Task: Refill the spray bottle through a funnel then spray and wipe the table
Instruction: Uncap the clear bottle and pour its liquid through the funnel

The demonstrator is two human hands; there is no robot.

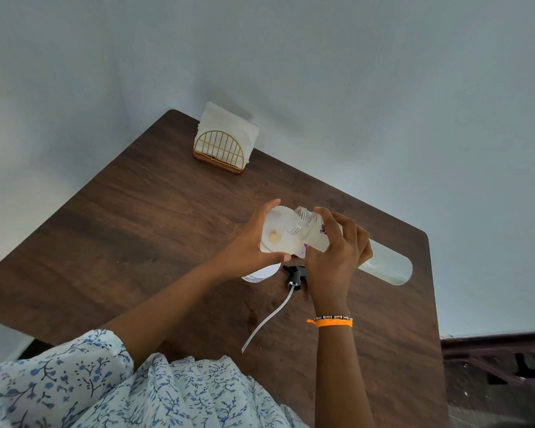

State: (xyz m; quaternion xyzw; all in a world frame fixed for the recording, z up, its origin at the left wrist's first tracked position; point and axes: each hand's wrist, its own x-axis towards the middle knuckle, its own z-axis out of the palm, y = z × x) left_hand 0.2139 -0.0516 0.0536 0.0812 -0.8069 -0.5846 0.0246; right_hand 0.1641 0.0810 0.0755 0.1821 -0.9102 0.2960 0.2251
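Here the right hand [337,251] tips a frosted cylindrical bottle [383,264].

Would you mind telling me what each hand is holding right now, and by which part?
The left hand holds the funnel by its rim. The right hand grips the tilted refill bottle near its neck.

Right hand [337,251] grips a long translucent refill bottle [383,264] tipped nearly flat, open threaded neck over a white funnel [280,231] pinched by the left hand [250,245]. Beneath the funnel a white spray bottle [260,274] shows partly; its black trigger head [295,273] with dip tube lies beside it on the dark wood table [136,227]. Napkin holder [220,149] stands at far edge.
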